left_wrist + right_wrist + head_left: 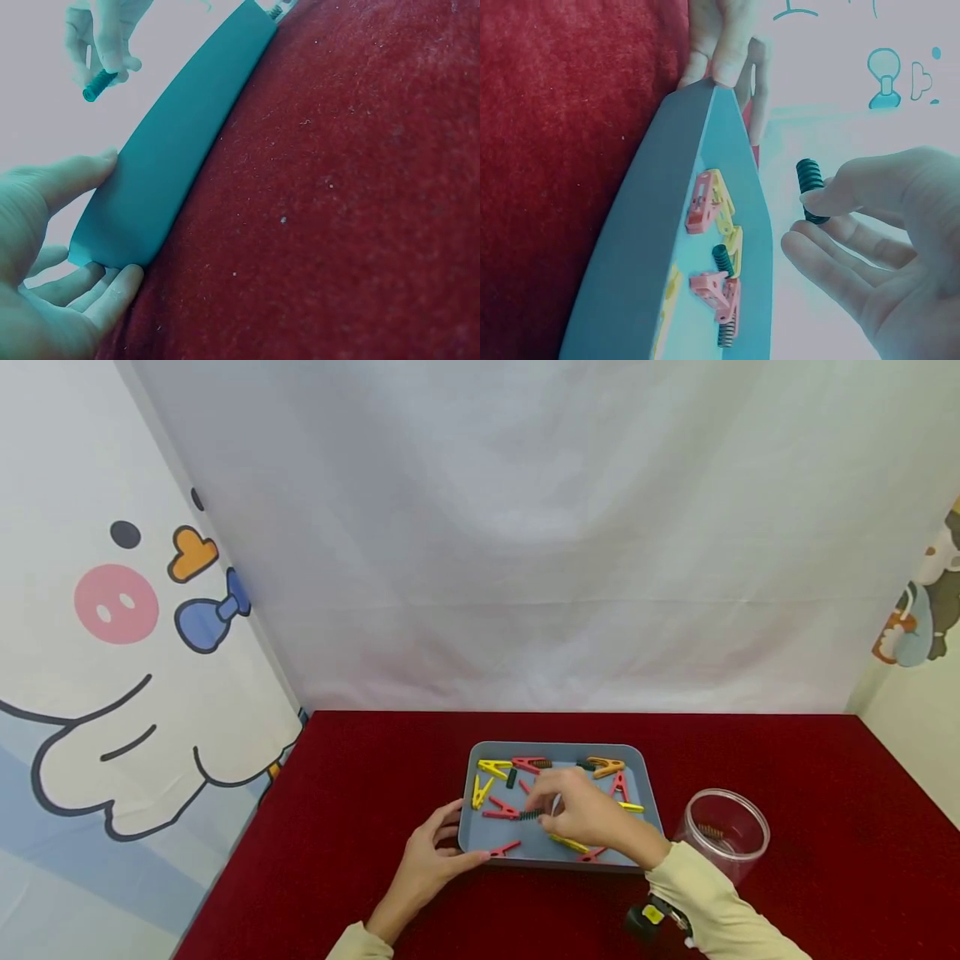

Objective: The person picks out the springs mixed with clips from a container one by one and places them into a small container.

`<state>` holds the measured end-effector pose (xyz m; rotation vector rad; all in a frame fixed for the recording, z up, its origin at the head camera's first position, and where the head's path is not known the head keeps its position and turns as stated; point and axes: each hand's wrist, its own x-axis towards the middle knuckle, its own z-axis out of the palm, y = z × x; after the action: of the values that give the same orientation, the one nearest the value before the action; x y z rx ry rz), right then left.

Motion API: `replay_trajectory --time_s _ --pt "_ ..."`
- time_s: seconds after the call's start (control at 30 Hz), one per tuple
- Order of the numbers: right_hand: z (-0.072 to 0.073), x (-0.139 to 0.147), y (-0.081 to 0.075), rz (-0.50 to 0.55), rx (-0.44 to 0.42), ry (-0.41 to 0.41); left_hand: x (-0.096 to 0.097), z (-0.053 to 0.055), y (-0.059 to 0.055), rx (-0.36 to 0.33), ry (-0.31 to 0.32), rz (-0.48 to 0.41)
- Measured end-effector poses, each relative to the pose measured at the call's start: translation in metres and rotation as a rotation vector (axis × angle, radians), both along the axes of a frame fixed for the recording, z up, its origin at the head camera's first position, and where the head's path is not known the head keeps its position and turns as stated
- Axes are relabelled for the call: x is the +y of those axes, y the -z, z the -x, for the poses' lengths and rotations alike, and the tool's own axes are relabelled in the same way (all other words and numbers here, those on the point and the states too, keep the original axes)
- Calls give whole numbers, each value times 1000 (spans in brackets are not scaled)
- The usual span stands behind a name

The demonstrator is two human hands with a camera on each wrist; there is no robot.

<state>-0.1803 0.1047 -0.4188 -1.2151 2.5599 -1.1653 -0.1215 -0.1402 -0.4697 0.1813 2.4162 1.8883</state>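
My right hand [573, 810] pinches a dark green coil spring [810, 187] between thumb and fingertips, above a shallow grey-blue tray [555, 864]. At the tray's near left corner my left hand [431, 860] grips it, thumb on the rim and fingers around the outer side. Inside the tray lie several clothes-peg-shaped clips: red clips [716, 295], yellow clips [482, 792] and an orange clip [606, 767]. Another dark green spring [512, 777] lies among them. In the head view my right hand covers part of the tray's middle.
A clear round plastic jar [729, 835] stands open right of the tray, with a brownish spring [710, 832] visible inside. Dark red cloth [360, 793] covers the table. A white curtain [570, 568] hangs behind, and a cartoon-printed sheet [90, 710] hangs at left.
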Motion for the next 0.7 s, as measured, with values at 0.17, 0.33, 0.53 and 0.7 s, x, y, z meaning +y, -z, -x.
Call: replay_trajectory --time_s 0.17,0.33,0.53,0.7 --pt "-2 4 -7 15 21 6 -3 8 19 10 -4 17" --pt "-5 7 -14 12 17 22 -5 10 24 11 -4 21" --pt "-8 12 -21 -2 7 31 -4 8 19 10 -8 39" --pt "-11 17 -26 -3 21 31 -4 7 16 17 2 29"
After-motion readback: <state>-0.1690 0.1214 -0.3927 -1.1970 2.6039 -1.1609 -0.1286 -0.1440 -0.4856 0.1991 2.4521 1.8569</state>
